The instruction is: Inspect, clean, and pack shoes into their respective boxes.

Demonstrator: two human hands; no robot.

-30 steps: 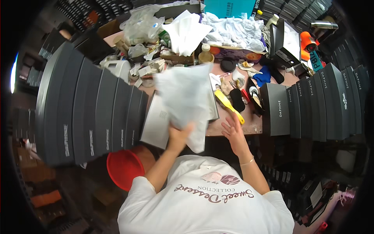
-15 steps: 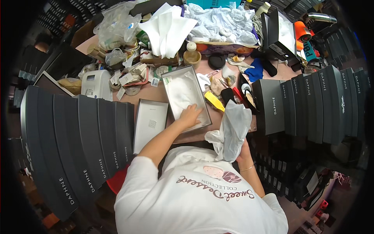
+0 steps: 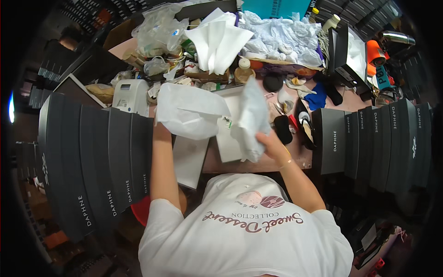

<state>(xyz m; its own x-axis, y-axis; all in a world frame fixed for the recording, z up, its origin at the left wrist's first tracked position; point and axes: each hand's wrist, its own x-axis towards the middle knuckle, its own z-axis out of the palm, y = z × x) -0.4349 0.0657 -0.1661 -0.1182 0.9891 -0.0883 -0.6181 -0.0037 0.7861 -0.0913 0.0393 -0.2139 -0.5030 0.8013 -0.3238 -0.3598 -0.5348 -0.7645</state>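
Observation:
My left hand (image 3: 160, 126) holds up a wide white paper sheet (image 3: 191, 111) by its left side; the fingers are mostly hidden behind it. In my right hand (image 3: 273, 146) is a pale grey wrapped bundle (image 3: 254, 122), gripped near its lower end and standing roughly upright. What the wrapping contains cannot be seen. Below both lies the grey open shoe box (image 3: 226, 148), partly covered by the sheet and the bundle, with a small green-and-white label inside. The shallow box lid (image 3: 188, 164) lies to its left, under my left forearm.
Dark shoe boxes stand in rows at left (image 3: 97, 171) and right (image 3: 328, 143). A white label printer (image 3: 131, 96) sits at back left. Behind are white paper sheets (image 3: 217, 41) and a box of crumpled tissue (image 3: 281, 39). A black shoe (image 3: 304, 122) lies right of the bundle.
My left hand has come out of the box and now raises the white sheet to the left. My right hand has lifted the wrapped bundle forward over the box's right side.

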